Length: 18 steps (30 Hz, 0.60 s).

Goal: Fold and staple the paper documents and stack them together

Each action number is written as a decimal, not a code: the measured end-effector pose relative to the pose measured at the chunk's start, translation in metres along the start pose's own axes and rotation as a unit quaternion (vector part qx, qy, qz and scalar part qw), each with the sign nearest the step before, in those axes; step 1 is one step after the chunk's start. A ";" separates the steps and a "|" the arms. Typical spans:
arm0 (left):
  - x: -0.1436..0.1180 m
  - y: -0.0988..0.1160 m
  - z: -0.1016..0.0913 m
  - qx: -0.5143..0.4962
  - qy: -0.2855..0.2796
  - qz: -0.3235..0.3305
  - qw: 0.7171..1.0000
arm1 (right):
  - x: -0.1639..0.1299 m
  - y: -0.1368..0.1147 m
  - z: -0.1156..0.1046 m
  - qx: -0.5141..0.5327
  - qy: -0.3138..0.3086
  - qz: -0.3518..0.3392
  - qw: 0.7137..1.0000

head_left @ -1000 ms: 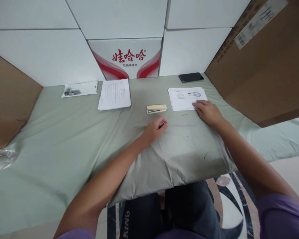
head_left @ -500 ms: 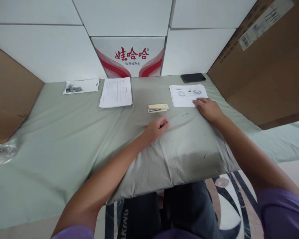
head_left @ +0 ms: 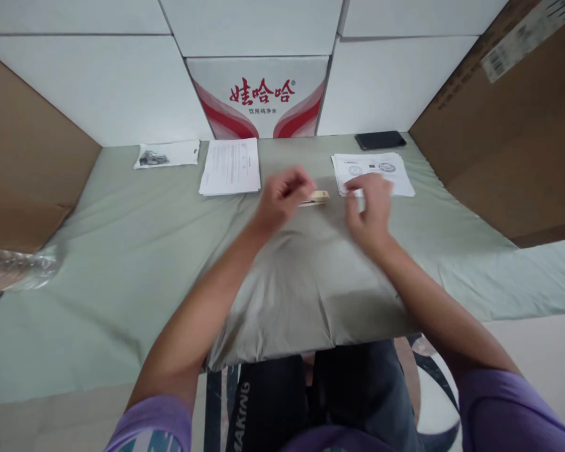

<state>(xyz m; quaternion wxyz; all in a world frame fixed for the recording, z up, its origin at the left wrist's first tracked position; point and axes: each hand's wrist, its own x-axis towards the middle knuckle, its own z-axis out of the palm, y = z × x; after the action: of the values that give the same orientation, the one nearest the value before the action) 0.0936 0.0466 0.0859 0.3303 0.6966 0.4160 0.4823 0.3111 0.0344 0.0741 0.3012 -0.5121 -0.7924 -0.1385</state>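
Observation:
My left hand (head_left: 282, 199) is over the cloth with its fingers curled in, thumb near the fingertips. What it holds, if anything, is hidden. Just behind its fingers lies a cream stapler (head_left: 321, 197), partly covered by the hand. To the right, my right hand (head_left: 371, 210) is raised and blurred, thumb and index finger bent and apart, with nothing seen between them. It overlaps the front edge of a printed stack of papers (head_left: 395, 180) bearing round stamps. A second paper stack (head_left: 230, 169) lies left of the stapler.
A black phone (head_left: 380, 140) lies behind the right papers. A white packet (head_left: 169, 154) with dark contents is at back left. Cardboard boxes (head_left: 513, 144) flank the green cloth (head_left: 136, 251), and white boxes (head_left: 108, 88) wall the back. Clear plastic (head_left: 28, 269) sits at far left.
My right hand has come off the stamped papers and swung left. My left hand has lifted forward, now partly covering the stapler. The view has shifted slightly.

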 end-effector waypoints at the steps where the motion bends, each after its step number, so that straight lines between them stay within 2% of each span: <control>1: 0.007 -0.004 -0.018 0.053 0.053 0.007 0.997 | -0.001 -0.031 -0.002 0.026 0.007 -0.078 0.997; 2: 0.013 -0.012 -0.036 0.115 0.081 0.009 0.990 | -0.006 -0.062 -0.005 0.053 0.010 -0.173 0.983; 3: 0.017 -0.021 -0.054 0.184 0.089 0.007 0.979 | -0.014 -0.093 -0.008 0.074 -0.005 -0.285 0.956; 5: 0.019 -0.044 -0.084 0.312 0.058 -0.012 0.948 | -0.039 -0.148 -0.017 0.100 0.015 -0.502 0.859; 8: 0.014 -0.075 -0.108 0.418 -0.037 -0.052 0.906 | -0.092 -0.207 -0.026 0.025 0.059 -0.683 0.728; 9: 0.012 -0.082 -0.111 0.433 -0.056 -0.061 0.898 | -0.109 -0.218 -0.027 0.007 0.044 -0.711 0.702; 10: 0.010 -0.088 -0.112 0.440 -0.067 -0.067 0.893 | -0.125 -0.227 -0.027 0.031 0.011 -0.724 0.689; 12: 0.009 -0.095 -0.112 0.439 -0.070 -0.071 0.893 | -0.146 -0.234 -0.022 0.108 -0.062 -0.713 0.690; 15: 0.010 -0.098 -0.113 0.425 -0.070 -0.065 0.900 | -0.156 -0.237 -0.006 0.234 -0.108 -0.666 0.700; 16: 0.010 -0.099 -0.115 0.424 -0.075 -0.062 0.901 | -0.156 -0.238 0.000 0.272 -0.123 -0.655 0.694; 18: 0.012 -0.098 -0.118 0.428 -0.091 -0.058 0.897 | -0.155 -0.243 0.013 0.339 -0.171 -0.646 0.662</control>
<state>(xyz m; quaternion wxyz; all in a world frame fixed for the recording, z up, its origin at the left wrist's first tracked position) -0.0417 0.1067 0.0435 0.0639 0.7861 0.5901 0.1724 0.1353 -0.1778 -0.0103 0.1486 0.2515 -0.9538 0.0700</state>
